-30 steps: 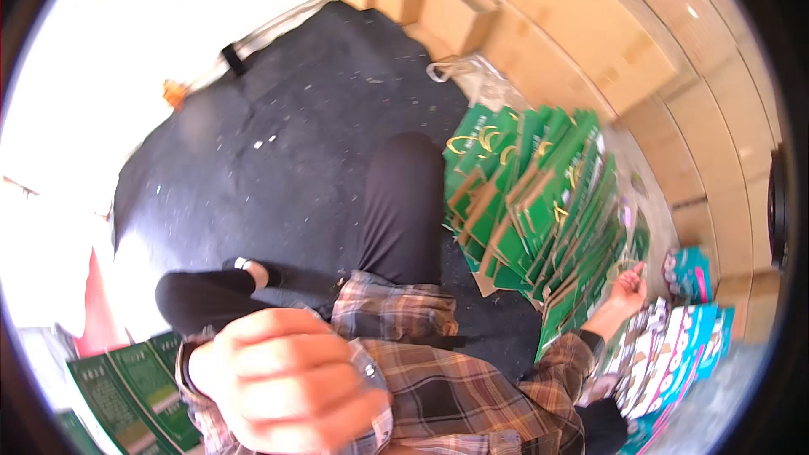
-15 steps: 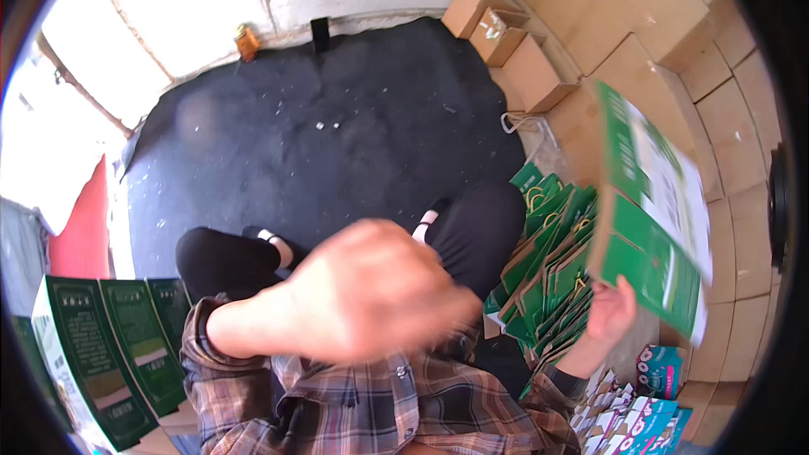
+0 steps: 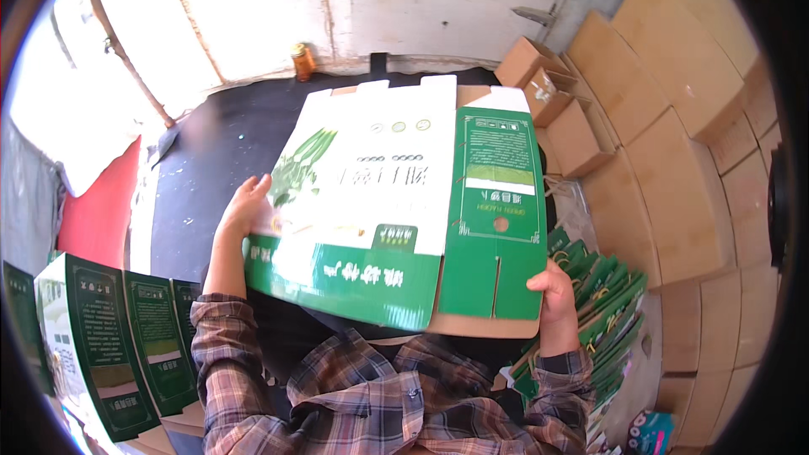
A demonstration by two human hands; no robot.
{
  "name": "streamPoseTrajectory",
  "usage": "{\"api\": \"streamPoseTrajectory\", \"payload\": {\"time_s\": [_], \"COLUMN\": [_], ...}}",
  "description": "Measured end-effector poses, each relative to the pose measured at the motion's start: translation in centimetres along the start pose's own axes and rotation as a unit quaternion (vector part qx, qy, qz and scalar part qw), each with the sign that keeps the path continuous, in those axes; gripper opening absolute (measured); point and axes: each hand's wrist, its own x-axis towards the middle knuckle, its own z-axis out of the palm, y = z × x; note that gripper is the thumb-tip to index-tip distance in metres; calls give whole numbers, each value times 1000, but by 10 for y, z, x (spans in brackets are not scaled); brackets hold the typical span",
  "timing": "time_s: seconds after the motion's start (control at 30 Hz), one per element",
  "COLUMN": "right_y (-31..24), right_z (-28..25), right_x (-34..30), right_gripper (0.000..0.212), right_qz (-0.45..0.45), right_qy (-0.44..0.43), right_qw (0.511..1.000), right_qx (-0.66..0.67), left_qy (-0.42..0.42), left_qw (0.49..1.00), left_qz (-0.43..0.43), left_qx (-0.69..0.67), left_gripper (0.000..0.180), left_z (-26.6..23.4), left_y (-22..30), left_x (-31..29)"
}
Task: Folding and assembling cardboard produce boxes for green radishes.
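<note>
A flattened green and white carton (image 3: 379, 202) lies level above my lap, its printed face up, showing green vegetables and a green side panel with a round hole. My left hand (image 3: 246, 205) grips its left edge, thumb on top and the other fingers hidden underneath. At the near right corner, my right hand (image 3: 554, 293) pinches the carton's edge the same way. To my left stand several similar green and white cartons (image 3: 109, 345). Beside my right forearm is a row of green folded cartons with cord handles (image 3: 615, 312).
Brown cardboard boxes (image 3: 674, 194) are stacked along the right wall, with smaller open boxes (image 3: 577, 139) at the back. Black sheeting (image 3: 190, 219) covers the floor. An orange jar (image 3: 302, 61) stands by the far wall. A teal package (image 3: 649, 431) lies at the lower right.
The carton has come from my right side to in front of me and now lies flat. My left hand, earlier a blurred closed fist mid-view, has moved left and taken hold of its left edge.
</note>
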Motion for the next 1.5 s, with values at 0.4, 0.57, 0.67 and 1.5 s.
{"api": "streamPoseTrajectory", "payload": {"time_s": [0.4, 0.57, 0.67, 1.5], "right_y": [-14, -10, 4, 45], "right_z": [-54, -55, -68, -92], "right_x": [115, 149, 168, 177], "right_gripper": [47, 50, 75, 86], "right_qz": [-135, -141, -237, -45], "right_qy": [37, 154, 226, 172], "right_qw": [947, 941, 925, 968], "right_qx": [-288, -266, -194, -179], "left_qy": [-62, -83, -98, -103], "left_qw": [895, 902, 913, 922], "left_qz": [187, 205, 188, 159], "left_qx": [-400, -370, -349, -338], "left_gripper": [19, 17, 16, 36], "left_z": [-4, 26, 49, 91], "left_y": [-30, -53, -63, -69], "left_x": [-6, -24, -35, -72]}}
